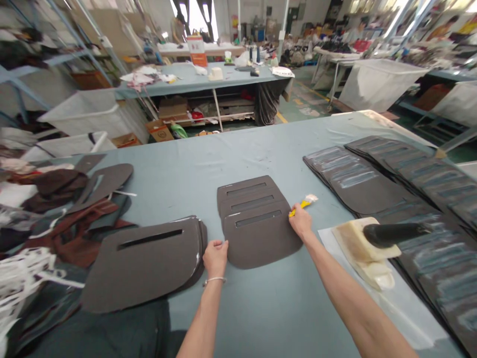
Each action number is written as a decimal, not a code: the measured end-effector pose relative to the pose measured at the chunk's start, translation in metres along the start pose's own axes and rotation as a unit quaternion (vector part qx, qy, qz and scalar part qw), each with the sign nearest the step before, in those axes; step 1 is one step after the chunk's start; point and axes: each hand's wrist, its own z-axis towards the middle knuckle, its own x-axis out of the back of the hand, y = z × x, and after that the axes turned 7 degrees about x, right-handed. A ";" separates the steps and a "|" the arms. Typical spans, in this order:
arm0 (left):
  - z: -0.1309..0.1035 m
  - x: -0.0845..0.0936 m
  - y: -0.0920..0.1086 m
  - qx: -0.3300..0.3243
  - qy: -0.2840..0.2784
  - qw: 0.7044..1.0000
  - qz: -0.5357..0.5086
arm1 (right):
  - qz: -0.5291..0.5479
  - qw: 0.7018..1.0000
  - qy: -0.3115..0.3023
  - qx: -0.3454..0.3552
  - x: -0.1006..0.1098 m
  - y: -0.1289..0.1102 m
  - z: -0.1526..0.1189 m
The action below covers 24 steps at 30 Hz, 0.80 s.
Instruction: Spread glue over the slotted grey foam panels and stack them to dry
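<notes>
The brush (304, 203) handle is mostly hidden inside the right hand (300, 222). Glued panels (443, 268) run off the right edge; distant workers are blurred.

- Work table (261, 144): large, covered in grey-blue cloth, foreground.
- Second table (194, 79): same covering, cluttered, boxes (167, 117) on the shelf beneath.
- White fabric bins (376, 82): right and left of the aisle.
- Floor (309, 102): green, with yellow lines.
- Metal shelving (33, 59): far left.
- Window (196, 17): bright daylight at rear.
</notes>
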 end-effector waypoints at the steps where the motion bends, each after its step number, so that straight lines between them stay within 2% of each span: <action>1: -0.001 0.000 0.000 -0.001 0.000 1.000 0.001 | -0.001 1.000 -0.002 0.000 0.000 0.000 0.000; 14: -0.019 0.011 0.016 -0.050 0.006 0.997 0.054 | 0.007 1.000 -0.024 -0.008 0.007 -0.003 -0.001; 24: -0.020 0.012 0.017 -0.067 -0.006 0.994 0.090 | 0.023 0.999 -0.043 -0.018 0.014 -0.006 -0.002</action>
